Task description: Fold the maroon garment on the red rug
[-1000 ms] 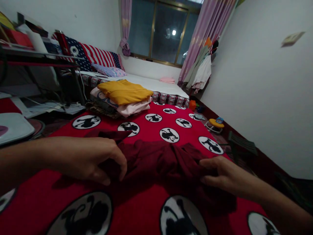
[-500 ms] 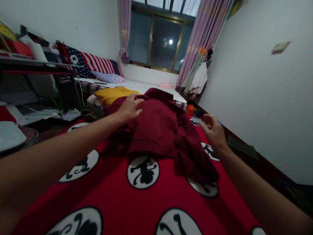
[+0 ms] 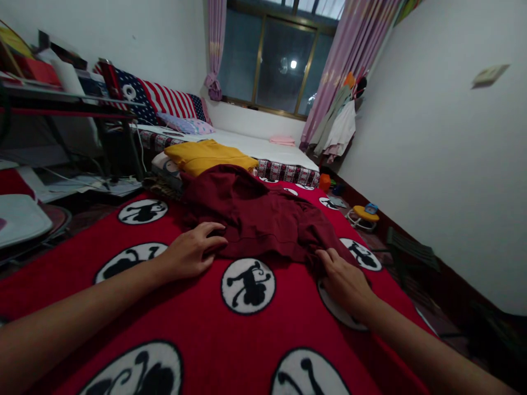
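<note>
A maroon sweatshirt (image 3: pixel 267 216) lies spread on the red blanket (image 3: pixel 247 351), its ribbed hem towards me and its upper part bunched at the far side. At the near left of the hem rests my left hand (image 3: pixel 193 251), open, with fingers apart and touching the cloth. My right hand (image 3: pixel 343 280) is closed on the sweatshirt's near right part, by the sleeve, with the fingertips curled into the fabric. The sleeve end beneath that hand is partly hidden.
Folded yellow clothing (image 3: pixel 209 156) is piled just beyond the sweatshirt. Behind stands a bed with a white sheet (image 3: pixel 247 140). A cluttered desk (image 3: pixel 74 104) is at left, a chair (image 3: pixel 20 219) below it. To the right are a small yellow stool (image 3: pixel 365 214) and the wall.
Both hands have come down and nearer to me; the right has closed on the sweatshirt. The sweatshirt's raised far part has dropped flat, uncovering more of the yellow clothing and blanket.
</note>
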Demonstrator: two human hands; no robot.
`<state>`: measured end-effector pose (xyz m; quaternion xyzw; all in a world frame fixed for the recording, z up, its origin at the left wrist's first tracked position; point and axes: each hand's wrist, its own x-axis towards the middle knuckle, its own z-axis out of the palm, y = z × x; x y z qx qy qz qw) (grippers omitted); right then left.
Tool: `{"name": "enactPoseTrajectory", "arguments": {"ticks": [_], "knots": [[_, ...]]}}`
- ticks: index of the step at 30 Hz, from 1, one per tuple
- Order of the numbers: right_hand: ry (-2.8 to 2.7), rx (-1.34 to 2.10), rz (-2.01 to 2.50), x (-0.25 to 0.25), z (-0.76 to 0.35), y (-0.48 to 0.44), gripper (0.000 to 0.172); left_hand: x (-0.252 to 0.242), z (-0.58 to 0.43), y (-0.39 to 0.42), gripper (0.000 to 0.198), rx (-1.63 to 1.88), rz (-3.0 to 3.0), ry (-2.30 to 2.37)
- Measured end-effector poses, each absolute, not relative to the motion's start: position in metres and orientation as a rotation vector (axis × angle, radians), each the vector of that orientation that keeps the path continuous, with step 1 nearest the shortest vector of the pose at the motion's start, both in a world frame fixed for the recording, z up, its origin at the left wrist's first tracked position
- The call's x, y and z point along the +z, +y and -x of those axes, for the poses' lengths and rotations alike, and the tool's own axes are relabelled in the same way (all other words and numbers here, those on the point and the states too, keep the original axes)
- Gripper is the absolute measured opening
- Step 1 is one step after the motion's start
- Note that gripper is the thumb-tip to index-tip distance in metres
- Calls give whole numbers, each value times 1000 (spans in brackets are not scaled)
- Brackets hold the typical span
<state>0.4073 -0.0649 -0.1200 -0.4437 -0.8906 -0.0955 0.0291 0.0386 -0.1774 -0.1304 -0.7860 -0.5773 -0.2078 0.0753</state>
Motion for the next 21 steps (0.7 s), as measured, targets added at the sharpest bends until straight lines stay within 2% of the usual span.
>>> {"name": "enactPoseTrajectory", "arguments": {"ticks": [3, 6, 7, 9, 11, 13, 16, 17, 19, 21], "knots": [[-2986, -213, 1506, -89, -414, -40, 43, -128, -28, -186, 39, -514, 2388, -1779], [-3019, 292, 1576, -37, -417, 5, 26, -125, -19, -188, 47, -417, 2364, -1884], [-2798, 390, 1584, -19, -417, 22, 22, -124, -16, -187, 50, -389, 2354, -1915], [-2128, 230, 1374, 8, -417, 50, 15, -123, -12, -185, 53, -356, 2339, -1965], [-1661, 126, 1079, 15, -416, 64, 23, -124, -9, -182, 56, -351, 2334, -1992], [-1643, 164, 950, -3, -415, 60, 31, -125, -7, -182, 57, -357, 2331, -2002], [-2293, 321, 1006, -56, -416, 33, 35, -127, -2, -184, 61, -374, 2341, -1999], [-2507, 299, 1022, -74, -417, 23, 41, -127, -1, -185, 63, -380, 2347, -1995], [-2767, 152, 1031, -102, -418, 6, 61, -129, 3, -185, 66, -387, 2359, -1982], [-2810, -18, 1083, -117, -416, -3, 68, -131, 4, -183, 66, -400, 2360, -1969]]}}
